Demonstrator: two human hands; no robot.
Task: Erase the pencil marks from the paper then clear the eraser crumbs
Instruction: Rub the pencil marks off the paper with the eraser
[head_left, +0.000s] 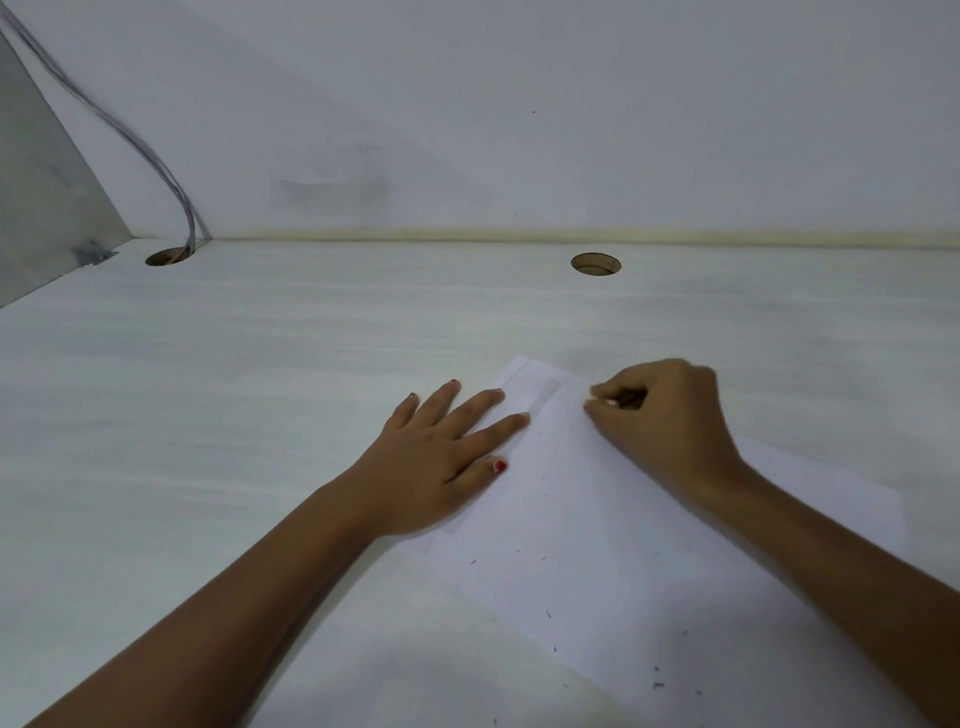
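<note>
Erasing appears to be proceeding: left hand (441, 457), fingers spread, is pinning the paper (597, 519); right hand (660, 415) is pinching what seems the eraser (615, 402). Near crumbs (657, 685) are awaiting sweeping.

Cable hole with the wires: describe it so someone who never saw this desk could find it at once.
Follow the back edge of the white desk, where it meets the wall, to its far left corner beside the grey side panel. The round cable hole there has grey cables running down the wall into it; the other hole, further right, has nothing in it.
</note>
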